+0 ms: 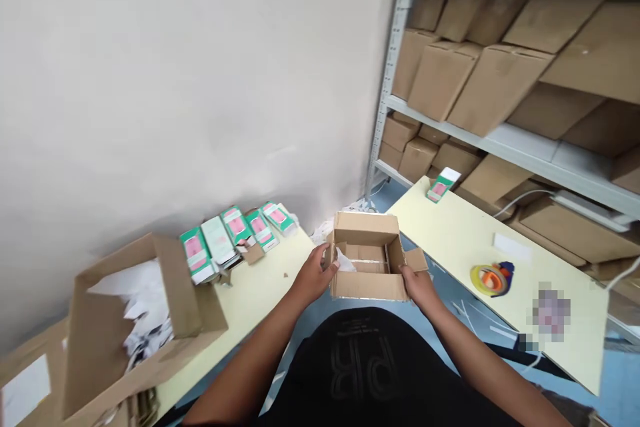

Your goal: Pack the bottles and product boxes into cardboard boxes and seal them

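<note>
A small open cardboard box [367, 257] is held in front of my chest, its flaps up and some white paper visible inside. My left hand [315, 273] grips its left wall, thumb hooked over the rim. My right hand [419, 285] clasps the right front corner under a side flap. Both hands are closed on the box.
On the left yellow table [255, 297] lie several green-and-pink packets [235, 230] and a large open carton [125, 320] full of white paper. The right table [465, 233] bears a tape dispenser [493, 277], one green packet [440, 187] and a label. Metal shelving [500, 140] with cartons stands behind.
</note>
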`<state>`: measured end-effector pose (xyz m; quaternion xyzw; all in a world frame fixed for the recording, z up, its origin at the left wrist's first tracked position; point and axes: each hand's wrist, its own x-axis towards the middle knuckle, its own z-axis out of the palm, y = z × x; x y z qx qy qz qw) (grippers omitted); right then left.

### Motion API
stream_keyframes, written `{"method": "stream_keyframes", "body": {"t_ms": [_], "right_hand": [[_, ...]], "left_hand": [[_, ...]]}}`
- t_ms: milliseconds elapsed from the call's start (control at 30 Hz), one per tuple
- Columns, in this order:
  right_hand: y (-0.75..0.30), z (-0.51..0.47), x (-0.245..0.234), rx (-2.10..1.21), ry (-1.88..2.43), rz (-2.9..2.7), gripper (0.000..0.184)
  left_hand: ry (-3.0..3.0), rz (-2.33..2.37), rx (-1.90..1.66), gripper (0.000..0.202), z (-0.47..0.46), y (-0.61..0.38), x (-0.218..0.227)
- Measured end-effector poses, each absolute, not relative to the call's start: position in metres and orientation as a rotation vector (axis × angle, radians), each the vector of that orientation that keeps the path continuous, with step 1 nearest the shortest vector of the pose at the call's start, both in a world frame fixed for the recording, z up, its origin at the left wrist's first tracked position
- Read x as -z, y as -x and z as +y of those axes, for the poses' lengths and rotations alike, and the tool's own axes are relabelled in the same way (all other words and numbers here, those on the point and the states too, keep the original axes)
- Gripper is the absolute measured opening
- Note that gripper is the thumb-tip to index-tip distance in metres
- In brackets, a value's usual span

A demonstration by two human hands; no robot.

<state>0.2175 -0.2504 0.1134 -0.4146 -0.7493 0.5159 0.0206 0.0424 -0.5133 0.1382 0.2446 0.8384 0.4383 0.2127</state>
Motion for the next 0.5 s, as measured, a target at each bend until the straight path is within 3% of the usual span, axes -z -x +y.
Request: {"method": "stream_keyframes", "body": {"t_ms": [233,500], "right_hand": [[-0.276,-0.141,-0.099,-1.397,1.586,-2.172,0.058],[-0.289,-0.071,-0.063,-1.393,1.911,-1.795,0.061]], "left_hand": [[-1.12,2.38,-0.993,0.04,-0.393,-0.046,-0.137],[-1.405,2.226,-0.633,0.032,-0.306,-0.004,-0.137]]}}
